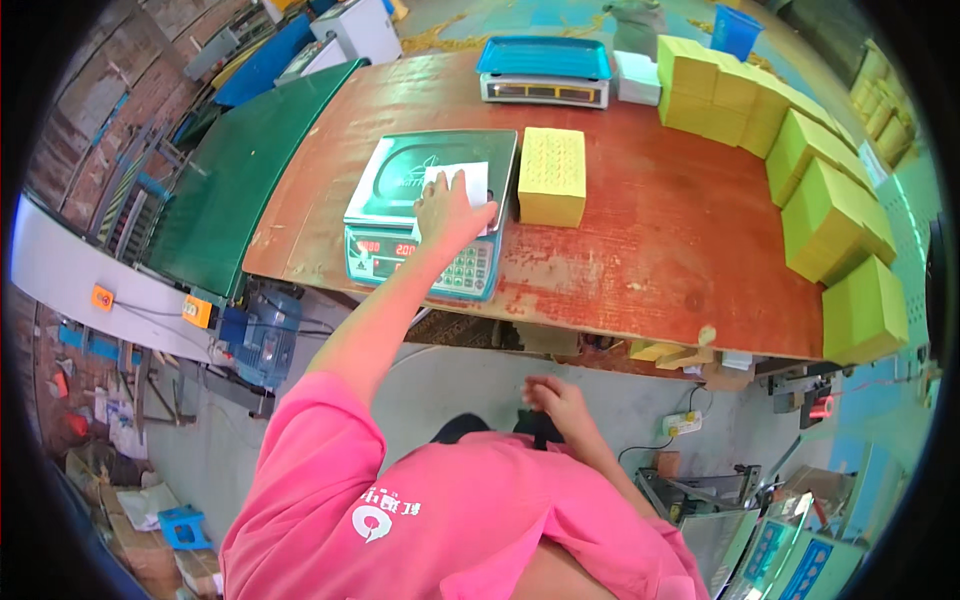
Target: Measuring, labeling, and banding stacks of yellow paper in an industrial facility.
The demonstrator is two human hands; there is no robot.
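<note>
My left hand (447, 212) reaches over the digital scale (375, 185), palm down with fingers spread. It rests on a white paper-like piece (472, 178) on the scale's metal plate; the palm hides part of this piece. Red digits glow on the scale's front panel. Just right of the scale stands a yellow block-shaped stack (552, 180), apart from my hand. Lower down, by my waist, my right hand (560, 400) hangs in front of the table edge. Its fingers are loosely bent and hold nothing that I can see.
Several yellow stacks (825, 215) line the right side of the reddish table (640, 260). A second scale with a blue tray (545, 58) stands at the back beside a white stack (637, 78). On the left runs a green conveyor belt (235, 170).
</note>
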